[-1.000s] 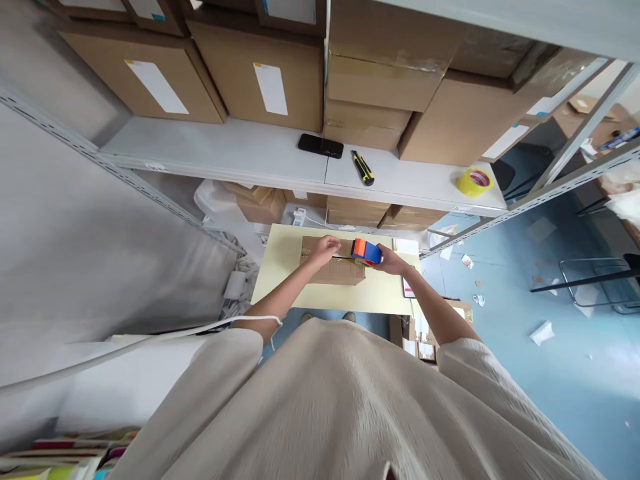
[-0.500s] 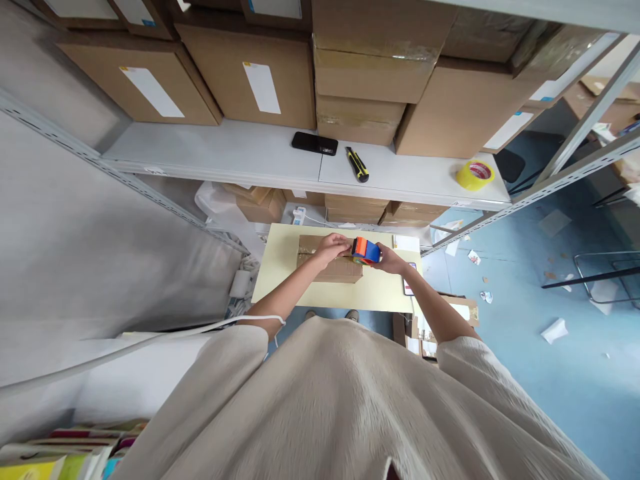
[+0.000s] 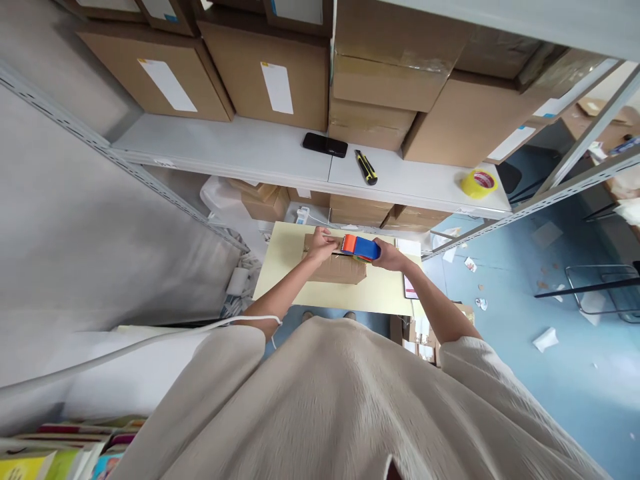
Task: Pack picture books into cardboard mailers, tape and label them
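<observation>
A brown cardboard box (image 3: 336,269) lies on the pale yellow table (image 3: 280,267) in front of me. In my right hand (image 3: 390,255) is an orange and blue tape dispenser (image 3: 367,248), gripped by its blue end. The dispenser's orange end sits over the top of the box and points left. My left hand (image 3: 321,245) rests on the box's upper face, left of the dispenser. Its fingers are apart and reach toward the dispenser's orange end. The underside of the dispenser and part of the box top are hidden by my hands.
A phone with a lit screen (image 3: 410,287) lies at the table's right side. On the shelf (image 3: 200,150) beyond are a black phone (image 3: 325,145), a yellow-black utility knife (image 3: 367,167) and a yellow tape roll (image 3: 479,184). A white cable (image 3: 165,342) crosses my left arm.
The tape dispenser has turned flatter and shifted slightly left over the box. My left hand has moved a little left, its fingers now more spread. The view has tilted slightly.
</observation>
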`<state>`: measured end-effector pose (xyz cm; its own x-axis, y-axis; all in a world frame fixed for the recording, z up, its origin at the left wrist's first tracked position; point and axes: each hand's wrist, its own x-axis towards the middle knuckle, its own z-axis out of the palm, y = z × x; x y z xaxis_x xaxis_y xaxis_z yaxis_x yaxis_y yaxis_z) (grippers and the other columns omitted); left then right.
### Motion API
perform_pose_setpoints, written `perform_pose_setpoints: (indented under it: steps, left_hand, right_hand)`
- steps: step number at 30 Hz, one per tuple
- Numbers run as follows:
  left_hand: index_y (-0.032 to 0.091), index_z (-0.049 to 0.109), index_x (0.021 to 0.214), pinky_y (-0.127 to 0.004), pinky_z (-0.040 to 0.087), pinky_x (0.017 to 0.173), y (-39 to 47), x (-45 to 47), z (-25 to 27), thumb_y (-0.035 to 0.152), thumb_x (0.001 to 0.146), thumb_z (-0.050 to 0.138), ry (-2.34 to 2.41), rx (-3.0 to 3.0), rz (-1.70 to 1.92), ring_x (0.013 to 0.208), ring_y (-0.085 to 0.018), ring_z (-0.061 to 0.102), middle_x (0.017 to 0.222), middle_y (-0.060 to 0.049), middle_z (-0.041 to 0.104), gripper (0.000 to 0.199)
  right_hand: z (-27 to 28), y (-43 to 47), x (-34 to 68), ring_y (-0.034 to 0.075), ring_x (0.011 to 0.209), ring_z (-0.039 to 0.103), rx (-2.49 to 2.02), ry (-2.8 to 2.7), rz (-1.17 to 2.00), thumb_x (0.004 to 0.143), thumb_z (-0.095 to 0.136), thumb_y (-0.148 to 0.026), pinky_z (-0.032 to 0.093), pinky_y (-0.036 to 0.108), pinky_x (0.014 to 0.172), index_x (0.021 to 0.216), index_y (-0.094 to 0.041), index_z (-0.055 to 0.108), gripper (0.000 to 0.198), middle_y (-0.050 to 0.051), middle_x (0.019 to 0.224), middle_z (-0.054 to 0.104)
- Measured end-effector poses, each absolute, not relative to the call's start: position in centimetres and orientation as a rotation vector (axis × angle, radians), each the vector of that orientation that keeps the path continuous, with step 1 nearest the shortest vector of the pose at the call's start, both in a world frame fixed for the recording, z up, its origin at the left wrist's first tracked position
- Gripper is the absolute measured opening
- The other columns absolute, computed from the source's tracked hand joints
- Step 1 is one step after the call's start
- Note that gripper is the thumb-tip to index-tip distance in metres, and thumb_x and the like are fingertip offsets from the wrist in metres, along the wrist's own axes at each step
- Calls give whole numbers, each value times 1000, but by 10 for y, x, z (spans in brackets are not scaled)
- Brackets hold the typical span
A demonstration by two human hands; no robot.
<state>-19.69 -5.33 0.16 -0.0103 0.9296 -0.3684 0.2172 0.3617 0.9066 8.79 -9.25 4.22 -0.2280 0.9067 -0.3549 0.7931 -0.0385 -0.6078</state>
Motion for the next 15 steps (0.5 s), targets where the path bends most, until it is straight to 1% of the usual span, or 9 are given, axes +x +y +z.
perform_pose_setpoints:
  steps: [4, 7, 11, 13, 15]
  left_hand:
    - [29, 45, 117, -28, 54, 72, -48, -209, 1, 12, 76, 84, 1421, 1015, 817, 76, -16, 72, 86, 6, 72, 59]
    - [29, 44, 116, -27, 53, 69, -38, -226, 1, 11, 76, 81, 1405, 989, 858, 72, -15, 70, 83, 7, 69, 58]
    - [29, 44, 110, -27, 52, 68, -24, -271, -4, 8, 69, 81, 1483, 933, 1009, 73, -16, 69, 79, 7, 67, 59]
    - [29, 42, 109, -27, 51, 68, -22, -294, -10, 6, 65, 80, 1478, 879, 1000, 70, -15, 68, 77, 8, 66, 63]
    - [29, 41, 107, -25, 50, 67, -23, -309, -17, 7, 64, 80, 1467, 873, 994, 67, -15, 67, 76, 9, 66, 63]
  right_hand:
    - [57, -84, 72, 24, 90, 68, -1838, -2160, 1069, 76, 88, -38, 50, 30, 72, 116, -26, 61, 49, 6, 108, 77]
    - [66, -78, 68, 26, 92, 70, -1842, -2237, 981, 78, 92, -45, 52, 32, 76, 115, -26, 64, 50, 8, 107, 79]
    - [80, -75, 78, 28, 90, 72, -1938, -2263, 847, 80, 94, -53, 54, 36, 80, 117, -25, 67, 54, 9, 105, 81]
    - [87, -74, 84, 28, 89, 73, -1951, -2267, 845, 80, 94, -58, 55, 36, 80, 116, -25, 68, 55, 8, 103, 80]
    - [93, -74, 84, 28, 89, 73, -1942, -2286, 866, 78, 96, -61, 55, 36, 78, 115, -25, 69, 58, 8, 101, 80]
